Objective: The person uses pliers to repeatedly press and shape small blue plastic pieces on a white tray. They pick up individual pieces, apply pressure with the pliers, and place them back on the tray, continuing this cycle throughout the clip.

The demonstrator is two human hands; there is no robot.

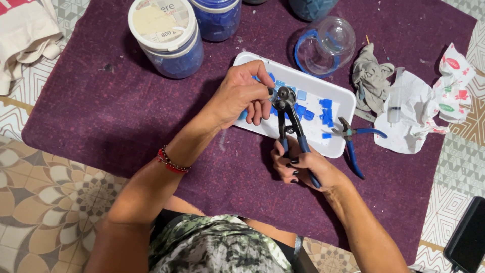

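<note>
My right hand (303, 166) grips the blue handles of wheeled tile nippers (289, 117), whose jaws point up over a white foam tray (339, 96). My left hand (242, 96) pinches a small piece at the nipper wheels; the piece itself is hidden by my fingertips. Several blue glass tile pieces (326, 108) lie scattered in the tray. Both hands hover above the tray's left half, over a purple mat (126, 111).
A second pair of blue-handled pliers (353, 141) lies at the tray's right edge. Jars of blue tiles (169, 38), a clear glass bowl (326, 45), a grey rag (371, 78), crumpled paper with a syringe (396, 103), and a dark phone (467, 237) surround the work.
</note>
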